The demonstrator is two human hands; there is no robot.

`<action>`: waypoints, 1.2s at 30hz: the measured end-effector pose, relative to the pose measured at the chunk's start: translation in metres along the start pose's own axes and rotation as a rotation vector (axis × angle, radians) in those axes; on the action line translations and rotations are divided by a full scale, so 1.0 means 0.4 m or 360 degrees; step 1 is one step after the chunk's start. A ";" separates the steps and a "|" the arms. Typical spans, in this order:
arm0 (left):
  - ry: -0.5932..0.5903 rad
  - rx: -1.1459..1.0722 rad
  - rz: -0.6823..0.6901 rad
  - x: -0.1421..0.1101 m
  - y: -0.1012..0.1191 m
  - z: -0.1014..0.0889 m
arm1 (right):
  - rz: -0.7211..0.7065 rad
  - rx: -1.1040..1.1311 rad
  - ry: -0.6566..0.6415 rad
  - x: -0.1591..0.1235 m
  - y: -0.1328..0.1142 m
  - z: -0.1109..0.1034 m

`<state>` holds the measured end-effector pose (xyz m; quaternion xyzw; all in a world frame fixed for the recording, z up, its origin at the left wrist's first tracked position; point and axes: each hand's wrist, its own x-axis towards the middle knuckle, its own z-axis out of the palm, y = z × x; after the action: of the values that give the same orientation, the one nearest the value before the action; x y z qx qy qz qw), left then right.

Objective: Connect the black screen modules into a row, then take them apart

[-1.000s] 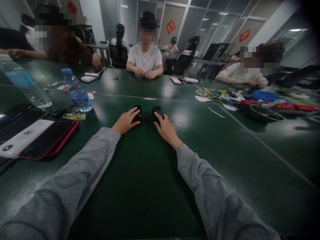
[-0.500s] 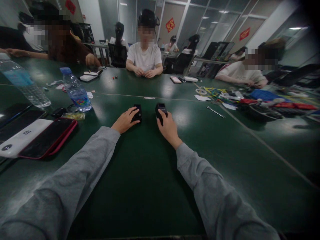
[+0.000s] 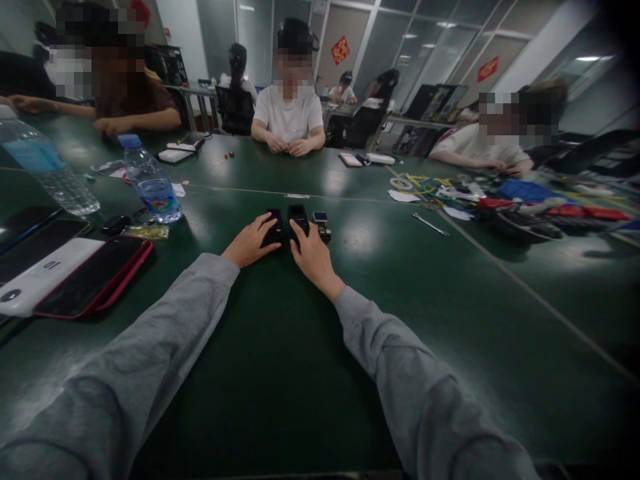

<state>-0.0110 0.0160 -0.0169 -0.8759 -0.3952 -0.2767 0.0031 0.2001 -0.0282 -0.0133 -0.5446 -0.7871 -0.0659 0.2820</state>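
Observation:
On the green table, my left hand has its fingers and thumb around a small black box-like device. Close beside it, my right hand grips a second small black device, the thumb resting on its near face. Just to the right of that device is a small object with a bluish-grey screen, with dark and silvery parts below it. My right fingers partly cover this area, so I cannot tell whether these parts are joined. The exact kind of both black devices is unclear.
To the left stand two water bottles, one small with a blue cap and one larger, near several phones. A wrench lies to the right, before a pile of cables and cloth. Another person sits opposite.
My right hand first shifted slightly right, then left with its black device, toward the left one. A small screened object now shows to its right. My left hand has stayed put.

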 end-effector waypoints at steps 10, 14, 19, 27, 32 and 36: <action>0.0124 0.0012 -0.0278 0.002 0.096 0.021 | 0.0140 0.0054 -0.0132 -0.002 0.010 0.012; 0.0134 0.0096 -0.0360 0.005 0.117 0.028 | 0.0146 0.0064 -0.0138 -0.002 0.009 0.012; 0.0155 0.0153 -0.0273 0.002 0.110 0.026 | 0.0129 0.0075 -0.0137 -0.003 0.012 0.013; 0.0478 0.0083 -0.0053 0.004 0.113 -0.012 | 0.0127 0.0089 -0.0154 -0.004 0.009 0.005; 0.0551 0.0083 -0.0120 -0.013 0.068 -0.052 | 0.0101 0.0083 -0.0109 -0.006 0.011 0.008; 0.0428 0.0121 -0.0246 -0.044 0.010 -0.030 | 0.0082 0.0088 -0.0114 -0.008 0.012 0.010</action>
<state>-0.0233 -0.0016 -0.0143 -0.7971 -0.4678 -0.3757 0.0679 0.2037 -0.0271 -0.0192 -0.5586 -0.7840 -0.0172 0.2702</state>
